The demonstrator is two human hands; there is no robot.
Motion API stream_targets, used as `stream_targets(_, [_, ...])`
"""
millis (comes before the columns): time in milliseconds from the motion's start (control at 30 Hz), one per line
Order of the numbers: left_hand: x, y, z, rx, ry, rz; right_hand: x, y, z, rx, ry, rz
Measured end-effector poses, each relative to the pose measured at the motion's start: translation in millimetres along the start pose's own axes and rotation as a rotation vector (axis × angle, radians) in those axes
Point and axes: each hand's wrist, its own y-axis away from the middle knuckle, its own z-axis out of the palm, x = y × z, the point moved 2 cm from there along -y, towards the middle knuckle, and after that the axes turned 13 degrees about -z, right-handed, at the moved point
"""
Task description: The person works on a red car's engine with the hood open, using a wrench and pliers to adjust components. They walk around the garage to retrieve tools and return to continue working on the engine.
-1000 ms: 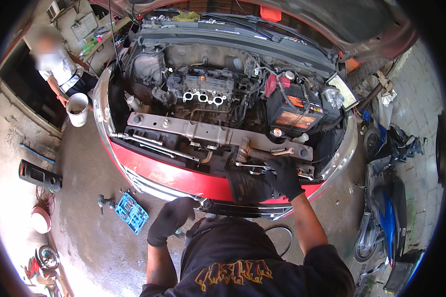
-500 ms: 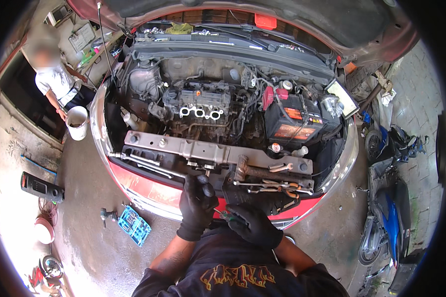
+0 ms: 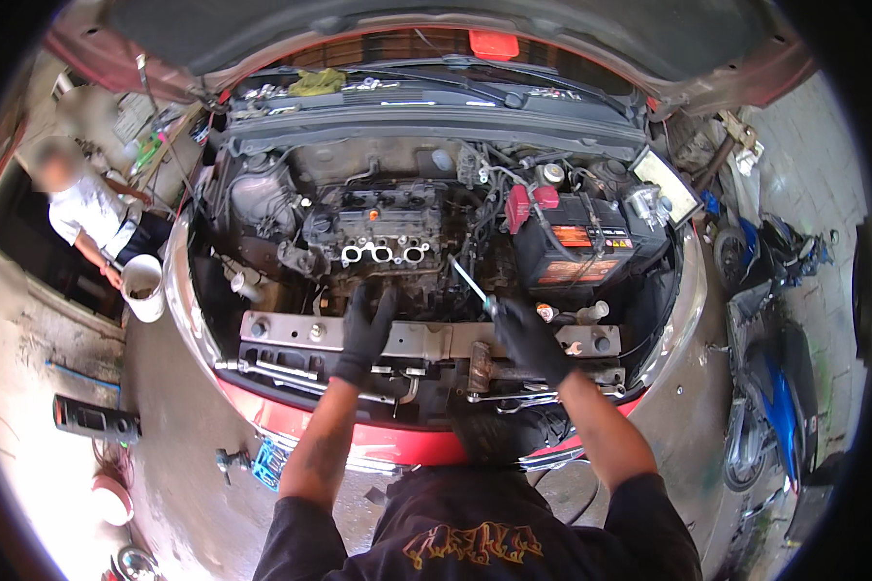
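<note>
Right hand: the gloved right hand (image 3: pixel 531 341) grasps a screwdriver (image 3: pixel 472 281) by its handle, above the right half of the front crossbar.
Screwdriver: it leaves the fingers slanting forward and to the left, its bright shaft over the engine bay; whether the tip touches anything, I cannot tell.
Left hand: the gloved left hand (image 3: pixel 366 334) is loosely released, fingers pointing forward and slightly parted, nothing visible in it; it is left of the screwdriver and apart from it.
Crossbar: the grey crossbar (image 3: pixel 424 340) runs across under both hands.
Engine: just beyond the hands, the engine (image 3: pixel 378 218) shows three pale-rimmed ports.
Battery: a black battery (image 3: pixel 576 242) with orange labels sits forward and right of the right hand.
Loose tools: wrenches (image 3: pixel 499 395) lie near a rusty metal pipe (image 3: pixel 479 368); a long ratchet-like tool (image 3: pixel 281 372) lies at left.
Car front: the red bumper (image 3: pixel 378 443) is nearest the person's body; the raised hood (image 3: pixel 262 39) arches overhead.
Floor: a blue tool case (image 3: pixel 268 465) lies beside a dark power tool (image 3: pixel 229 462) on the concrete floor (image 3: pixel 184 387).
Room: at left, a co-worker (image 3: pixel 82 205) stands by a white bucket (image 3: pixel 144 300); at right is a blue motorbike (image 3: pixel 775 407).
</note>
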Motion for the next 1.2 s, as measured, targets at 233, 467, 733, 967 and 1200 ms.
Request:
stream_targets(233, [-32.6,-19.9,1.4,-0.057,-0.817,-0.085,123.7,-136.9,9.2,0.18,-0.242,0.429])
stream_targets(467, [-15.9,-32.0,31.0,-0.062,-0.741,-0.07,320.0,-222.8,8.6,0.584,0.6,0.123])
stream_targets(733, [-21.3,-27.3,11.1,-0.012,-0.728,-0.066,296.2,-261.0,33.1,0.292,0.62,0.364])
stream_targets(967, [-20.5,-33.4,19.9,-0.044,-0.74,-0.017,335.5,-243.7,5.9,0.319,0.677,0.272])
stream_targets(1200, [-28.4,-29.8,16.5,-0.043,-0.741,-0.047,327.4,-250.4,7.3,0.243,0.797,0.134])
